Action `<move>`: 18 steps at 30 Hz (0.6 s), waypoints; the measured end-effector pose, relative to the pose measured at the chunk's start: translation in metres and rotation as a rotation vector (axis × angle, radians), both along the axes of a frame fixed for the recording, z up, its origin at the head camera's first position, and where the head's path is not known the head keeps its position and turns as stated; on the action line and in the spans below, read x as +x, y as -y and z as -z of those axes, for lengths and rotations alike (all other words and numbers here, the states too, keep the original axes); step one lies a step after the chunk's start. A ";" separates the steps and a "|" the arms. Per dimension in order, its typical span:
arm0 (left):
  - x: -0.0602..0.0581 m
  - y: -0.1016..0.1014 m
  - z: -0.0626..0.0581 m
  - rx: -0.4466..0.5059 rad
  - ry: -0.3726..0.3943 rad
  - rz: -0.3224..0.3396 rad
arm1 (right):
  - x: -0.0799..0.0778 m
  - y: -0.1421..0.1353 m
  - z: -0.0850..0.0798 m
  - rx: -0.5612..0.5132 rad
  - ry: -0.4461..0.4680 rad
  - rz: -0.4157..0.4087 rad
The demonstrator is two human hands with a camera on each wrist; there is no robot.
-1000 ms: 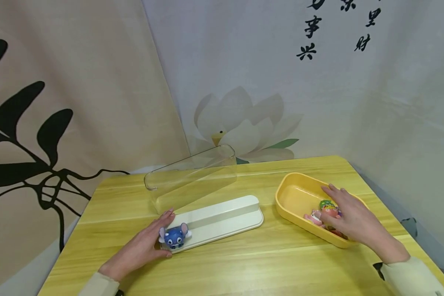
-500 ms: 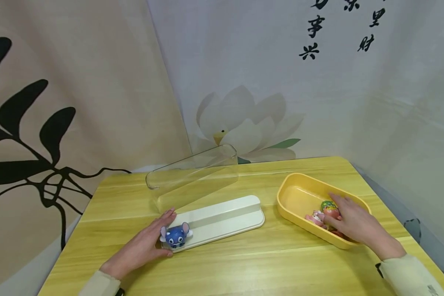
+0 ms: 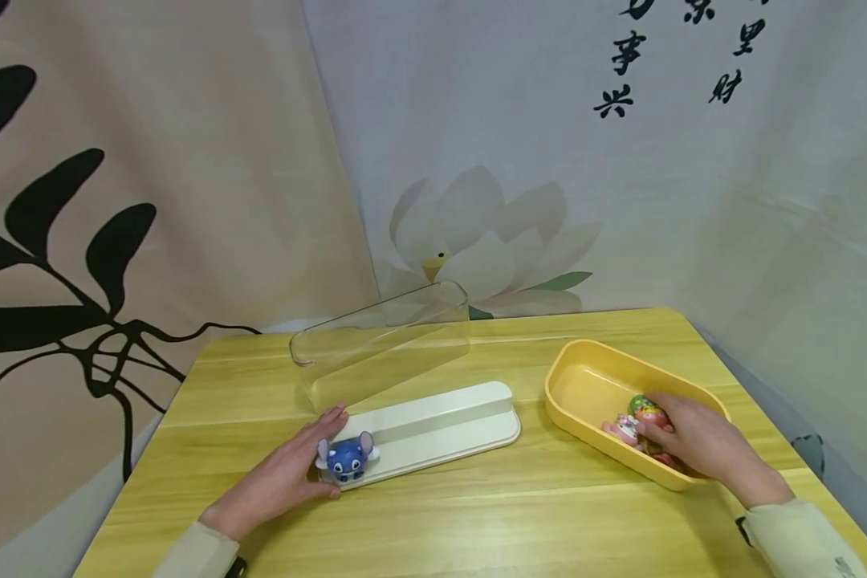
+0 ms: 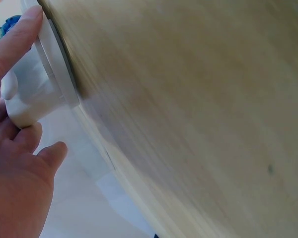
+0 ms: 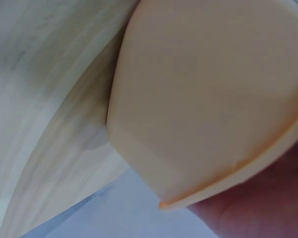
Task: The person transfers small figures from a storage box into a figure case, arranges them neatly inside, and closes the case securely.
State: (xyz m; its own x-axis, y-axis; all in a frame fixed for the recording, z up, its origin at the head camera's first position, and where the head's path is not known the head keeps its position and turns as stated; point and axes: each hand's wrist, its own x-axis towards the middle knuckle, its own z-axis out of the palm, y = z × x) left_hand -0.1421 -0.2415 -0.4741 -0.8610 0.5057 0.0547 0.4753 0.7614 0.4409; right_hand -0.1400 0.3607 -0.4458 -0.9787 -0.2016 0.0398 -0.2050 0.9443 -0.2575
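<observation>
My left hand [image 3: 289, 478] grips the left end of a long white display base [image 3: 433, 425], thumb at the front and fingers behind. A blue koala-like figurine [image 3: 347, 459] with big ears sits on that end, next to the hand. Over in the yellow tray [image 3: 585, 377], my right hand [image 3: 708, 441] has thumb and forefinger around a figurine with a green hat [image 3: 650, 412]. A pink figurine [image 3: 624, 429] lies beside the thumb, and something reddish is partly hidden under the hand. The right wrist view shows mostly the tray's outer wall [image 5: 203, 99].
A clear plastic cover [image 3: 390, 353] stands behind the white base. The wooden table [image 3: 477, 522] extends in front of both, with its back edge near a printed curtain [image 3: 535, 144].
My right hand has lowered into the tray and its fingers have closed in around the green-hatted figurine. The left hand stays at the base's end; the whole view has shifted slightly.
</observation>
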 end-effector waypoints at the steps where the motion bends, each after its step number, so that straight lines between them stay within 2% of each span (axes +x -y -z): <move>1: 0.000 0.000 0.000 0.000 0.001 0.001 | 0.000 0.000 0.000 -0.003 0.004 -0.004; 13: 0.000 -0.001 -0.001 -0.004 -0.010 0.008 | -0.002 -0.002 -0.001 0.002 0.031 -0.017; 18: -0.001 0.000 -0.001 0.002 -0.019 0.010 | -0.002 -0.001 0.000 -0.004 0.012 -0.019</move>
State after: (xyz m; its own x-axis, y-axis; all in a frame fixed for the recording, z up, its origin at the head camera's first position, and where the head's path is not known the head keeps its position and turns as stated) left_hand -0.1427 -0.2411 -0.4728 -0.8545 0.5144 0.0717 0.4912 0.7557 0.4331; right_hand -0.1423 0.3616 -0.4460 -0.9750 -0.2203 0.0288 -0.2200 0.9390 -0.2643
